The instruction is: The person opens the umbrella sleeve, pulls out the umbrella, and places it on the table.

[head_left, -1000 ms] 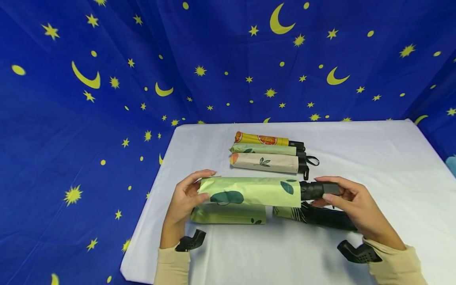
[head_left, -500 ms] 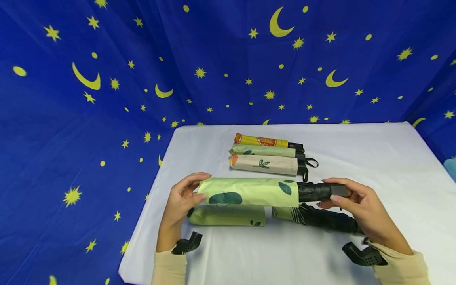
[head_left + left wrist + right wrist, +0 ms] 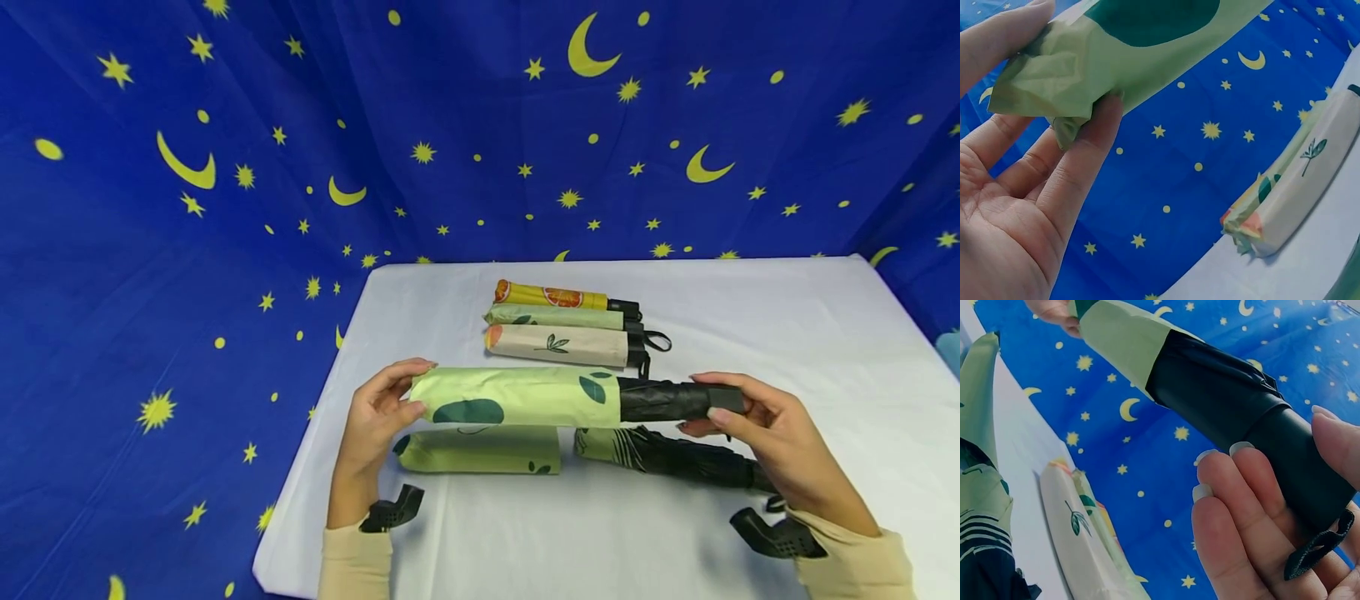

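Note:
In the head view a folded umbrella (image 3: 660,400) lies level above the table, partly inside a light green sleeve (image 3: 525,396) with dark green leaf prints. My left hand (image 3: 378,412) pinches the crumpled closed end of the sleeve (image 3: 1054,75) between thumb and fingers. At the other end my right hand (image 3: 765,425) grips the black handle (image 3: 1310,475), with a wrist loop (image 3: 1319,550) hanging by the fingers. A stretch of black folded canopy shows between sleeve and handle. Below, on the table, lie another green sleeve (image 3: 487,454) and an unsleeved dark umbrella (image 3: 682,462).
Farther back on the white table (image 3: 780,333) three sleeved umbrellas lie side by side: a yellow one with orange slices (image 3: 551,294), a green one (image 3: 570,317) and a beige one (image 3: 577,344). A blue star-and-moon cloth (image 3: 480,125) hangs behind.
My right hand has moved right with the handle, and more of the black canopy shows out of the sleeve. My left hand has shifted slightly left with the sleeve.

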{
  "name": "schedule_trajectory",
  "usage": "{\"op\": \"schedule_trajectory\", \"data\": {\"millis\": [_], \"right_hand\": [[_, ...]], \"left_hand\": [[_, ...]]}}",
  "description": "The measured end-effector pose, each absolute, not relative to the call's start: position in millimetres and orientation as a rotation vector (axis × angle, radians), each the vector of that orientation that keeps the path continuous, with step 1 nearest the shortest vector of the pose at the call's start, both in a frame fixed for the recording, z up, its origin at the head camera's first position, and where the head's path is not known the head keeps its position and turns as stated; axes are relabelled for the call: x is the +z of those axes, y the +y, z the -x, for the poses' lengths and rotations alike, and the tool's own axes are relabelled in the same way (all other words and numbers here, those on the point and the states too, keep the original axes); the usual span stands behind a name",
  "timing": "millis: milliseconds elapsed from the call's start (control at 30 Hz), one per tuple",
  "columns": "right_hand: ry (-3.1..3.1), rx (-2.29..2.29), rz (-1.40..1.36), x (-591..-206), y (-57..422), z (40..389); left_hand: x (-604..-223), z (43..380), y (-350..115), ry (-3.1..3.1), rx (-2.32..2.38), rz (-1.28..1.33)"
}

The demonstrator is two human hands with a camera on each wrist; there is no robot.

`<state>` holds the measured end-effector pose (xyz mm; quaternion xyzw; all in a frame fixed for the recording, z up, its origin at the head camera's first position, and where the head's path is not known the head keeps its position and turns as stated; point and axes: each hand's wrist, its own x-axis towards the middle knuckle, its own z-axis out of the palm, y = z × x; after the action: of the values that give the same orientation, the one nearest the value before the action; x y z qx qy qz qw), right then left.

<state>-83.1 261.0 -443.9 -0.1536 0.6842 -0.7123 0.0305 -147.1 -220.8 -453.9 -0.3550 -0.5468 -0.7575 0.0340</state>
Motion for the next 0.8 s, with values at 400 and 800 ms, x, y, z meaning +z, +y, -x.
{"op": "schedule_trajectory", "data": {"millis": [400,800], "right_hand": [[2.131,-2.207,0.477,-444.5,270.9,79.7],[2.150,-2.189,0.474,-444.7,272.4,78.0]], "left_hand": [[-453.3,148.3,-224.0,-1.651,-2.320,1.091],[-453.8,143.6,-225.6,-1.689,-2.330,1.036]]}}
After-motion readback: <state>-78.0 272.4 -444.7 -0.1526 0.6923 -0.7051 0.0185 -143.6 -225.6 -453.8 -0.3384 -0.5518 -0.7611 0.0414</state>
